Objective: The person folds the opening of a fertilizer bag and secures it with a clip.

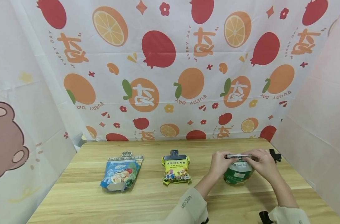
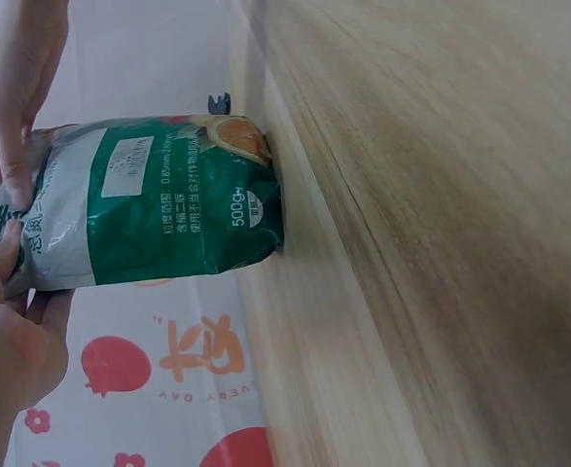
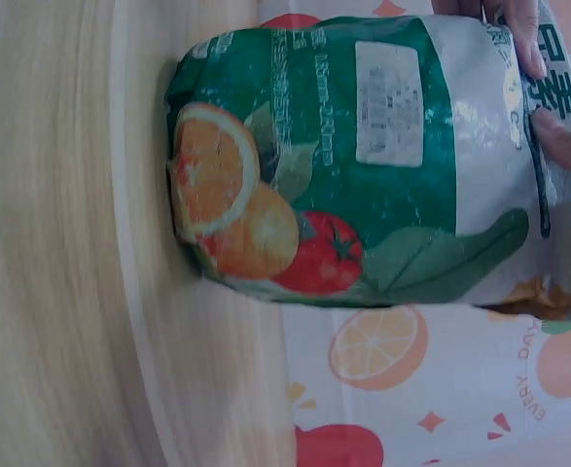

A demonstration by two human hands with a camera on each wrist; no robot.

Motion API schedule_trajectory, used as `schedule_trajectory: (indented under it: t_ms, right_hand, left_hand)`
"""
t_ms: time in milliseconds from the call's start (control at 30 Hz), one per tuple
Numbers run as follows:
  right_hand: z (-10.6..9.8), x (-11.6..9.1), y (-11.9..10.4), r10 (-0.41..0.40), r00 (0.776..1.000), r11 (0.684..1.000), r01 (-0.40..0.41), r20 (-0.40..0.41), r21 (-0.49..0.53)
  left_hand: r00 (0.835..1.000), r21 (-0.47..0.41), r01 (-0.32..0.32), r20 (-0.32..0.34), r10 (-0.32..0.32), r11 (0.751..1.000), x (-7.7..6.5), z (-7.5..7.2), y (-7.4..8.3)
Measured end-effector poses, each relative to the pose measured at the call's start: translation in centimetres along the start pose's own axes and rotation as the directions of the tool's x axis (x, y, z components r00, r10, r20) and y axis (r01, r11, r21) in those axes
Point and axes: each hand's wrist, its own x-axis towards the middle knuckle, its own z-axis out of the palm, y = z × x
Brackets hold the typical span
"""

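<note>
A green and white plastic bag [image 1: 238, 172] printed with fruit stands upright on the table at the right, its top edge folded over. My left hand [image 1: 219, 163] pinches the left end of this fold, the thumb on the near side. At the other end my right hand [image 1: 261, 163] pinches the fold in the same way. In the left wrist view the bag [image 2: 129, 204] touches the table with its bottom. The right wrist view shows an orange and a tomato printed on the bag [image 3: 402, 175]. Just right of my right hand lies a black clip [image 1: 275, 155], partly hidden.
A yellow bag [image 1: 176, 171] closed by a black clip [image 1: 174, 155] lies mid-table. Farther left is a blue bag [image 1: 120, 175] with a patterned clip [image 1: 127, 155] along its top. Behind the wooden table [image 1: 147, 202] hangs a fruit-print cloth [image 1: 158, 71], with pale cloth at both sides.
</note>
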Motion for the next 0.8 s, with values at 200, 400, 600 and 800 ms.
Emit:
schedule_trajectory:
  t_ms: [200, 400, 600, 800]
  right_hand:
    - [-1.0, -0.7, 0.7, 0.073, 0.997, 0.997, -0.073, 0.024, 0.026]
    - [-1.6, -1.6, 2.0, 0.129, 0.992, 0.982, -0.125, -0.017, 0.143]
    - [-1.4, -2.4, 3.4, 0.243, 0.969, 0.876, -0.237, 0.042, 0.42]
    - [-1.3, -3.1, 4.0, 0.364, 0.915, 0.659, -0.383, 0.171, 0.647]
  left_hand:
    - [1.0, -0.017, 0.015, -0.001, -0.015, 1.0, 0.0, -0.1, 0.1]
    - [1.0, -0.036, 0.023, -0.005, -0.024, 0.999, -0.1, 0.0, 0.1]
    - [1.0, -0.077, 0.025, -0.002, -0.025, 0.997, -0.2, 0.0, 0.1]
    - [1.0, -0.086, 0.028, -0.001, -0.029, 0.996, -0.3, -0.2, 0.1]
